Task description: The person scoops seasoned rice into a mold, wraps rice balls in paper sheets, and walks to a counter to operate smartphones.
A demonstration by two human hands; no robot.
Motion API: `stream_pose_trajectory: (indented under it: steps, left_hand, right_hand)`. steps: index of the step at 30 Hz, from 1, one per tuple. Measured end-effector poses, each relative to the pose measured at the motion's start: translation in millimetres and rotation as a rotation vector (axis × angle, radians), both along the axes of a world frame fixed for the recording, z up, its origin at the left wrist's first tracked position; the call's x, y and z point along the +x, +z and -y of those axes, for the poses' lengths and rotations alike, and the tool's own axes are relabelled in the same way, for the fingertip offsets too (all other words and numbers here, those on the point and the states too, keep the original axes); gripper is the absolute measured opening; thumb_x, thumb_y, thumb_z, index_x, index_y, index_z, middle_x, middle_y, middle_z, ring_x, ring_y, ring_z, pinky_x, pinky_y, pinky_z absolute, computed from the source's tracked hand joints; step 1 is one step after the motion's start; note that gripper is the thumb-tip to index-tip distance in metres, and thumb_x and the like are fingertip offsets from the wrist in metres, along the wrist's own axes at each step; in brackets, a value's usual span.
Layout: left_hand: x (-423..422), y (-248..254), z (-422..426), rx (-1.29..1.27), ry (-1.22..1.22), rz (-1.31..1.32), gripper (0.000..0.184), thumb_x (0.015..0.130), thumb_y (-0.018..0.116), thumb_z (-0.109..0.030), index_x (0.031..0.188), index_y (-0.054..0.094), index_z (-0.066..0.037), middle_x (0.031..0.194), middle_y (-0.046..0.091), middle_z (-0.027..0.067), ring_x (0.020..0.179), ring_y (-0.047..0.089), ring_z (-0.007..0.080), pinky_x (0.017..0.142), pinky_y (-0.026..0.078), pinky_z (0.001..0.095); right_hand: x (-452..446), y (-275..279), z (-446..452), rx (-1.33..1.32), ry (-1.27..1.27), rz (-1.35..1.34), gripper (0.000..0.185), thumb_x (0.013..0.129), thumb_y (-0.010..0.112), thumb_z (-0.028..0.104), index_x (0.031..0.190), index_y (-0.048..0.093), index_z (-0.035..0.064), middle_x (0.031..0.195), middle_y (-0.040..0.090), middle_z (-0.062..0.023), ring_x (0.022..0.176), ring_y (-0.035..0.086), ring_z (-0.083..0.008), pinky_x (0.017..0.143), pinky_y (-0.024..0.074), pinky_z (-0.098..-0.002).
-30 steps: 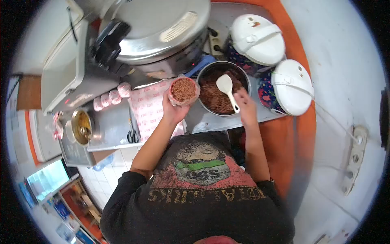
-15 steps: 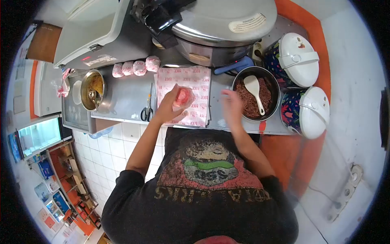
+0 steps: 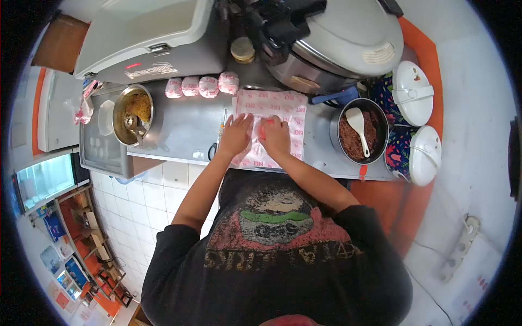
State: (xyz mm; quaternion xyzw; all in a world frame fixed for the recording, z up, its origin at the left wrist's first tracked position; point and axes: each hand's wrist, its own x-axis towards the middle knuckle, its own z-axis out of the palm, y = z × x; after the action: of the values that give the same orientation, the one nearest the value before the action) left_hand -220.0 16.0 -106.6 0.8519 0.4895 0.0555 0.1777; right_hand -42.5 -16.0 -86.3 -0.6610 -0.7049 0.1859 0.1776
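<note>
A stack of pink-and-white printed wrapping paper [image 3: 293, 106] lies on the counter under both hands. My left hand [image 3: 236, 137] rests on the left part of the paper, its fingers stretched out and holding nothing. My right hand [image 3: 276, 140] is curled at a small round red thing [image 3: 266, 129], which is mostly hidden by the fingers. Scissors [image 3: 213, 151] lie beside my left hand, partly covered by it. Several wrapped round bundles [image 3: 209, 87] in the same paper stand in a row behind, to the left.
On the right is a pot [image 3: 334, 130] of dark reddish rice with a white rice paddle [image 3: 357, 127], and two patterned containers with white lids [image 3: 426, 155]. A large cooker [image 3: 348, 38] and a grey cool box [image 3: 157, 68] stand behind. A metal bowl [image 3: 118, 122] with yellow food is left.
My right hand has come from beside the pot onto the paper at the red thing. My left hand has left the red thing and lies flatter on the paper. The view has shifted.
</note>
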Motion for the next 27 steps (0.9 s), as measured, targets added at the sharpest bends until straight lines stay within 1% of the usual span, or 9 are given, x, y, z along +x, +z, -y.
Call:
stream_pose_trajectory:
  steps: [2, 6, 9, 11, 15, 19, 22, 25, 27]
  left_hand:
    - [8, 15, -20, -0.082, 0.065, 0.051, 0.042, 0.079, 0.058, -0.006, 0.121, 0.060, -0.002, 0.122, 0.062, 0.0204, 0.124, 0.053, 0.0306, 0.108, 0.037, 0.0460]
    - [29, -28, -55, 0.222, 0.023, 0.274, 0.038, 0.083, 0.052, -0.007, 0.119, 0.059, 0.002, 0.123, 0.060, 0.0224, 0.122, 0.054, 0.0354, 0.109, 0.036, 0.0464]
    - [35, -65, -59, 0.402, -0.016, 0.256, 0.042, 0.084, 0.051, -0.012, 0.121, 0.058, 0.004, 0.123, 0.059, 0.0231, 0.120, 0.054, 0.0367, 0.110, 0.036, 0.0469]
    - [33, -56, -55, 0.198, -0.019, 0.229, 0.047, 0.083, 0.055, -0.012, 0.126, 0.055, 0.004, 0.128, 0.058, 0.0225, 0.124, 0.052, 0.0362, 0.109, 0.038, 0.0449]
    - [36, -31, -55, 0.191, -0.059, 0.195, 0.050, 0.083, 0.054, -0.014, 0.129, 0.053, 0.005, 0.125, 0.059, 0.0222, 0.120, 0.055, 0.0348, 0.108, 0.040, 0.0440]
    - [42, -21, -70, 0.247, 0.067, 0.257, 0.041, 0.079, 0.059, -0.015, 0.116, 0.061, 0.002, 0.117, 0.063, 0.0192, 0.113, 0.059, 0.0328, 0.107, 0.041, 0.0426]
    - [43, -17, -74, 0.228, -0.021, 0.196, 0.038, 0.078, 0.061, -0.014, 0.114, 0.064, -0.002, 0.116, 0.062, 0.0180, 0.113, 0.057, 0.0311, 0.104, 0.042, 0.0414]
    - [53, -14, -79, 0.056, -0.019, 0.224, 0.032, 0.074, 0.064, -0.015, 0.104, 0.070, -0.005, 0.114, 0.062, 0.0167, 0.111, 0.056, 0.0310, 0.101, 0.043, 0.0409]
    - [58, -8, -83, -0.014, -0.014, 0.115, 0.033, 0.076, 0.061, -0.017, 0.106, 0.070, -0.008, 0.110, 0.063, 0.0160, 0.115, 0.055, 0.0369, 0.102, 0.042, 0.0489]
  right_hand:
    - [-3, 9, -4, -0.072, -0.056, 0.097, 0.053, 0.068, 0.079, 0.022, 0.119, 0.064, 0.0203, 0.119, 0.054, -0.0097, 0.105, 0.053, -0.0372, 0.087, 0.0486, -0.0471]
    - [0, 28, -8, -0.052, -0.117, -0.012, 0.051, 0.067, 0.080, 0.030, 0.115, 0.066, 0.0206, 0.115, 0.056, -0.0128, 0.104, 0.054, -0.0363, 0.090, 0.0447, -0.0485]
    - [26, 31, -3, 0.077, -0.167, -0.121, 0.067, 0.063, 0.084, 0.035, 0.122, 0.064, 0.0104, 0.116, 0.057, -0.0207, 0.109, 0.054, -0.0397, 0.093, 0.0439, -0.0483]
    - [60, 36, 7, -0.063, -0.302, -0.021, 0.073, 0.060, 0.085, 0.035, 0.126, 0.062, 0.0126, 0.116, 0.055, -0.0208, 0.108, 0.055, -0.0397, 0.096, 0.0442, -0.0483]
    - [135, -27, 50, -0.143, -0.345, 0.143, 0.080, 0.060, 0.083, 0.032, 0.134, 0.057, 0.0160, 0.133, 0.047, -0.0227, 0.119, 0.050, -0.0408, 0.103, 0.0393, -0.0512]
    - [130, -16, 49, -0.096, -0.291, 0.259, 0.060, 0.070, 0.077, 0.025, 0.127, 0.062, 0.0143, 0.138, 0.047, -0.0216, 0.122, 0.047, -0.0421, 0.104, 0.0363, -0.0520]
    - [110, 4, 21, -0.023, -0.343, 0.143, 0.053, 0.074, 0.071, 0.018, 0.126, 0.064, 0.0120, 0.142, 0.048, -0.0193, 0.124, 0.046, -0.0420, 0.105, 0.0358, -0.0522]
    - [74, 26, -35, 0.123, -0.138, -0.109, 0.049, 0.075, 0.065, 0.009, 0.124, 0.064, 0.0088, 0.133, 0.057, -0.0160, 0.123, 0.049, -0.0376, 0.107, 0.0357, -0.0475]
    - [61, 18, -68, 0.157, -0.037, -0.161, 0.050, 0.074, 0.064, 0.005, 0.124, 0.063, 0.0082, 0.129, 0.060, -0.0147, 0.121, 0.052, -0.0349, 0.107, 0.0362, -0.0441]
